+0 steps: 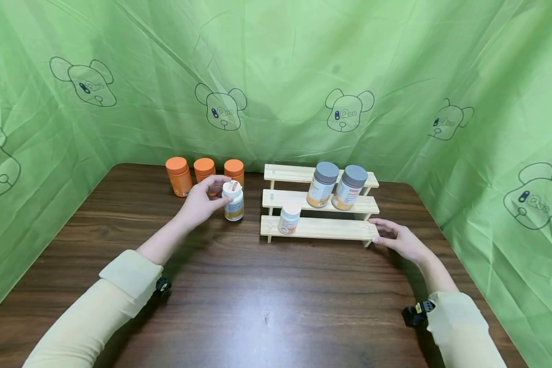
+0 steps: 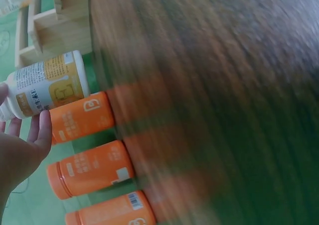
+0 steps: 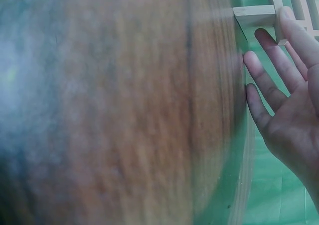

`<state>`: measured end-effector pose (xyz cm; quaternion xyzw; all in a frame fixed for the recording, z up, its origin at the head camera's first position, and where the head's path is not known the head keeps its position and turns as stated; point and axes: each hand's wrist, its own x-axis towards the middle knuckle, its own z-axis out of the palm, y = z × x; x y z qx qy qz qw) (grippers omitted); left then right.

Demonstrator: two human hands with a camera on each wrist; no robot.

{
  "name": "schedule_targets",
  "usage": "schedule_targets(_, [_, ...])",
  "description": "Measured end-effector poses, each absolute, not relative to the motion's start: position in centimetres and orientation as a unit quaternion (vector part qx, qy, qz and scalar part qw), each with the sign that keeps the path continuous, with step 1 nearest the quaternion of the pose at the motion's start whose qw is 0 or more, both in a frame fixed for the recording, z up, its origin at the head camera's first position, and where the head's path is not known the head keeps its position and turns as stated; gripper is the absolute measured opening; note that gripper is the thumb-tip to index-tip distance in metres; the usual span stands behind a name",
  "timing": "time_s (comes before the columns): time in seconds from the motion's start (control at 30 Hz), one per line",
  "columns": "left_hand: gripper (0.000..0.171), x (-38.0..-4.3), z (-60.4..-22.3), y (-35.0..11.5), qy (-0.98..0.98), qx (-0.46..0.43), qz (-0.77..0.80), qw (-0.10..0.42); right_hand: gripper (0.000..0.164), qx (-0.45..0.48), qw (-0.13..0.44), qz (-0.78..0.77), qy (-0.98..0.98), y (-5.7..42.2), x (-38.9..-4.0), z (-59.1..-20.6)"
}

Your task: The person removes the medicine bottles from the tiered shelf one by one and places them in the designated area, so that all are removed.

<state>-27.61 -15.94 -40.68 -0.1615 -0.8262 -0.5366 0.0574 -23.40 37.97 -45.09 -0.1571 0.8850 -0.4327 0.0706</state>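
My left hand (image 1: pixel 201 204) grips a white pill bottle (image 1: pixel 233 207) by its upper part, thumb on one side and fingers on the other. In the left wrist view the bottle (image 2: pixel 50 84) shows a gold and white label, in front of an orange bottle (image 2: pixel 83 118). At the right end of a three-step wooden display rack (image 1: pixel 322 228), my right hand (image 1: pixel 402 243) holds the lowest plank between thumb and fingers. Another white bottle (image 1: pixel 289 220) stands on that lowest step. Two grey-capped bottles, one left (image 1: pixel 322 186) and one right (image 1: pixel 349 189), stand on the middle step.
Three orange bottles stand in a row at the back left: a left one (image 1: pixel 179 178), a middle one (image 1: pixel 205 167) and a right one (image 1: pixel 234 167), partly hidden. The dark wooden table (image 1: pixel 267 306) is bounded by green cloth (image 1: pixel 280 61) behind and at both sides.
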Motion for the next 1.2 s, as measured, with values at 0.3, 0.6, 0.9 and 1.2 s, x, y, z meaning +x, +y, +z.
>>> schedule_targets(0.3, [0.043, -28.7, -41.8, -16.1, -0.826, -0.153, -0.54, 0.042, 0.054, -0.158, 0.069, -0.432, 0.885, 38.0, -23.4, -45.1])
schedule_targets(0.6, [0.044, -29.2, -42.2, -16.2, -0.829, -0.15, -0.538, 0.036, 0.055, -0.161, 0.069, -0.429, 0.886, 38.0, -23.4, -45.1])
schedule_targets(0.9, [0.044, -29.4, -42.4, -16.1, -0.832, -0.163, -0.528, 0.041, 0.054, -0.161, 0.066, -0.43, 0.886, 38.0, -23.4, -45.1])
schedule_targets(1.2, [0.044, -29.3, -42.3, -16.0, -0.834, -0.18, -0.52, 0.046, 0.054, -0.154, 0.068, -0.426, 0.889, 38.0, -23.4, -45.2])
